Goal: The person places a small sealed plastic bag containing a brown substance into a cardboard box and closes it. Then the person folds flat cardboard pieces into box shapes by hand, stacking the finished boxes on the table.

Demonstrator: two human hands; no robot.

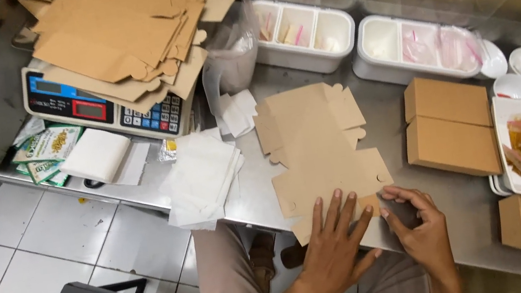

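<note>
Left hand [335, 246] lies flat, fingers spread — right hand [420, 229] beside it, fingers curled inward.

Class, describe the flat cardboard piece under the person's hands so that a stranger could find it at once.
Start at the steel counter. At its near edge lies an unfolded brown box blank, pressed by the left hand and pinched by the right hand. Unlike the folded boxes beside it, it lies flat.

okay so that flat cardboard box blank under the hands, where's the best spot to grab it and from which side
Probably the near edge of the blank, from the person's side. It lies flat on the steel table, so its faces give no grip, but that edge hangs past the table rim, where fingers can pinch it. The left hand presses there; the right hand curls at its near corner.
</note>
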